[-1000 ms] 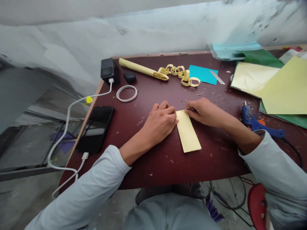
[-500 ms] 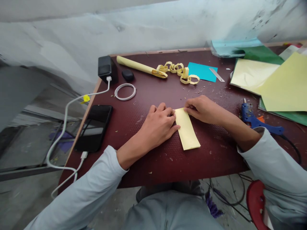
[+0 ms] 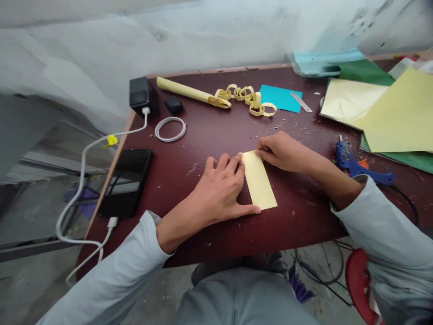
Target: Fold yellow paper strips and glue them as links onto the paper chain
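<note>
A folded piece of pale yellow paper (image 3: 260,180) lies flat on the dark red table in front of me. My left hand (image 3: 221,185) is spread along its left side, the thumb stretched to the near edge and the fingertips at the far left corner. At the far right corner, my right hand (image 3: 279,151) pinches the paper between thumb and curled fingers. Beyond both hands is a paper-ring chain (image 3: 248,95), pale yellow, beside a rolled yellow paper tube (image 3: 184,90).
A blue glue gun (image 3: 355,164) lies to the right, below stacked coloured sheets (image 3: 399,117). A blade (image 3: 301,102) rests on blue paper (image 3: 277,97). On the left are a phone (image 3: 125,183), a white ring (image 3: 170,129), a charger (image 3: 144,97) and a cable (image 3: 83,180).
My left thumb has swung down to the paper's near edge, and the left hand has opened wider. The right hand keeps its pinch at the far corner. The whole view has shifted slightly.
</note>
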The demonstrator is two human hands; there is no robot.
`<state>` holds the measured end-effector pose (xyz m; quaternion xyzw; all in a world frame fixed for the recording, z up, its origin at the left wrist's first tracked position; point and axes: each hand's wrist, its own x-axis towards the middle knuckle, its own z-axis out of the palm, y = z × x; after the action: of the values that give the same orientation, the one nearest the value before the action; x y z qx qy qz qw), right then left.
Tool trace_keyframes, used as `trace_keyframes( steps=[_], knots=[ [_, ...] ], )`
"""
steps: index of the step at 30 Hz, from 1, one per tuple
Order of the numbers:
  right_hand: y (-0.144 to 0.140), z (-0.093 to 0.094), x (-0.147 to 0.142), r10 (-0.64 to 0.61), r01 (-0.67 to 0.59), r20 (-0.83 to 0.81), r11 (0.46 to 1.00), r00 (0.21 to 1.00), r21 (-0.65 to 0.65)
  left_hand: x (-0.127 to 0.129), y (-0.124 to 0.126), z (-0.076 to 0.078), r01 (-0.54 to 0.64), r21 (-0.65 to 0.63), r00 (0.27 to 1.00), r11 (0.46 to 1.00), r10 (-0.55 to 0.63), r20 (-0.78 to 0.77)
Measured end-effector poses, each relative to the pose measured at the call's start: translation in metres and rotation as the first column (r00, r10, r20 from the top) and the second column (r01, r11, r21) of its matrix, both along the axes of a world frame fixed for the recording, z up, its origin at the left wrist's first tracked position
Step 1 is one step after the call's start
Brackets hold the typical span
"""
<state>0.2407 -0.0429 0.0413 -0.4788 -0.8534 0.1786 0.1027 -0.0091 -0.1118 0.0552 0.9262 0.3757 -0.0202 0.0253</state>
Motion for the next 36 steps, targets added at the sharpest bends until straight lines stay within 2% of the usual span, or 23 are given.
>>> trace_keyframes(
  steps=[4,7,10,13,15,16,18,20,22,23,25,28,32,36],
  knots=[
    [0.001,-0.001,0.0,0.001,-0.001,0.003,1.0,1.0,-0.001,-0.003,-0.001,0.002,0.021,-0.049,0.999,0.999,-0.023,-0.028],
    [0.001,0.0,0.001,-0.002,0.002,0.0,1.0,1.0,-0.01,-0.007,0.004,0.003,0.042,-0.097,0.999,0.994,-0.041,0.007],
    [0.0,0.001,0.001,0.005,-0.005,-0.015,1.0,1.0,-0.014,-0.009,0.01,0.001,0.016,-0.12,0.994,0.993,-0.003,0.108],
    [0.0,0.002,0.002,0.013,-0.014,-0.054,1.0,0.998,-0.021,-0.007,0.014,-0.008,-0.048,-0.132,0.96,0.99,0.083,0.267],
    [-0.001,0.002,0.003,0.013,-0.019,-0.14,0.999,0.99,-0.042,-0.004,0.018,-0.016,-0.094,-0.182,0.891,0.979,0.164,0.424],
    [-0.001,0.003,0.003,0.005,-0.018,-0.202,0.998,0.979,-0.063,-0.003,0.02,-0.02,-0.113,-0.221,0.827,0.969,0.215,0.519],
    [-0.002,0.005,0.003,-0.016,-0.027,-0.34,0.992,0.94,-0.121,-0.001,0.025,-0.027,-0.13,-0.329,0.637,0.935,0.333,0.695],
    [-0.004,0.008,0.002,-0.036,-0.054,-0.457,0.982,0.889,-0.181,0.0,0.03,-0.031,-0.074,-0.496,0.441,0.865,0.475,0.762],
    [-0.006,0.01,0.0,-0.056,-0.078,-0.544,0.973,0.837,-0.219,0.0,0.033,-0.031,0.043,-0.624,0.33,0.78,0.579,0.746],
    [-0.007,0.01,-0.001,-0.069,-0.084,-0.577,0.969,0.814,-0.234,0.0,0.033,-0.029,0.094,-0.66,0.302,0.746,0.61,0.733],
    [-0.008,0.01,-0.001,-0.096,-0.086,-0.627,0.963,0.773,-0.254,0.0,0.033,-0.026,0.146,-0.689,0.264,0.71,0.644,0.718],
    [-0.009,0.008,-0.001,-0.107,-0.106,-0.653,0.955,0.749,-0.278,0.001,0.032,-0.021,0.148,-0.705,0.217,0.693,0.673,0.707],
    [-0.009,0.008,0.001,-0.084,-0.156,-0.657,0.942,0.75,-0.299,0.003,0.031,-0.021,0.167,-0.725,0.188,0.668,0.7,0.689],
    [-0.009,0.009,0.002,-0.074,-0.167,-0.671,0.943,0.738,-0.288,0.003,0.031,-0.022,0.154,-0.718,0.16,0.679,0.7,0.696]
  ],
)
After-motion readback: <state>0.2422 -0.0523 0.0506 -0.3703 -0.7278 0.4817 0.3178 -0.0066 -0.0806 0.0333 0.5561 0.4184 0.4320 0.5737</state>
